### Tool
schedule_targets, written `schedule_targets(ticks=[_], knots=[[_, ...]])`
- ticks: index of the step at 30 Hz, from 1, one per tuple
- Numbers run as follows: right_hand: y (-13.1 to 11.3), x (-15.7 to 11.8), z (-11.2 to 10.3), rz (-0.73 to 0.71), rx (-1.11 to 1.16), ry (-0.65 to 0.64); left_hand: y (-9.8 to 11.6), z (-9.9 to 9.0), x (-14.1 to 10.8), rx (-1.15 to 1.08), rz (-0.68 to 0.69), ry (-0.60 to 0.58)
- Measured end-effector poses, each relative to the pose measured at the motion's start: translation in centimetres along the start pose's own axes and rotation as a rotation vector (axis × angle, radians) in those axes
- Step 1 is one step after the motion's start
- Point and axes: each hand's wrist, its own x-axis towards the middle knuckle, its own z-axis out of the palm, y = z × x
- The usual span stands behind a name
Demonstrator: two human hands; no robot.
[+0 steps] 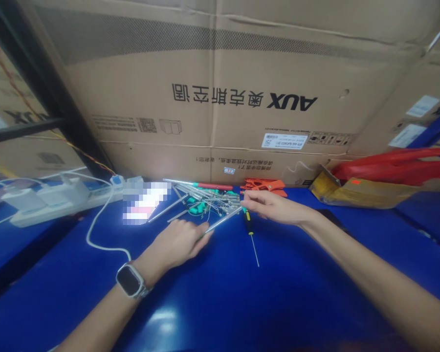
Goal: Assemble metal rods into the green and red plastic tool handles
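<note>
A thin silvery rod [224, 221] slants between my two hands above the blue table [212, 303]. My left hand [180, 240], a watch [130, 280] on its wrist, has its fingers closed round the rod's lower end. At the upper end, my right hand [266, 205] pinches the rod near a small green part [244, 209]. Behind the hands lies a pile of metal rods, thin wires and green pieces [198, 206]. A black and yellow screwdriver [250, 230] lies just below my right hand, its shaft toward me.
Orange-red tools [266, 186] lie behind my right hand. A large cardboard box [220, 63] stands at the back. To the left are a lit, blurred-out screen [146, 203] and a white power strip [33, 215] with cables. An open carton [355, 193] holding red material is at right.
</note>
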Motion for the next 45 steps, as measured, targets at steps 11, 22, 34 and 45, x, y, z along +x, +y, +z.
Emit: schedule_targets(ticks=[11,22,34,45], knots=[[1.6,1.4,3.6,-0.171,-0.142,0.407,-0.1,0.0,0.0,-0.05,0.006,0.056],[1.1,1.5,2.1,-0.09,0.019,0.241,-0.1,-0.1,-0.1,-0.05,0.009,0.068],[1.7,2.6,3.6,0.098,-0.345,0.46,0.2,0.5,0.1,0.012,0.026,0.043],[1.6,3.1,3.1,0.037,-0.052,0.327,0.2,0.0,0.3,0.002,-0.002,0.008]])
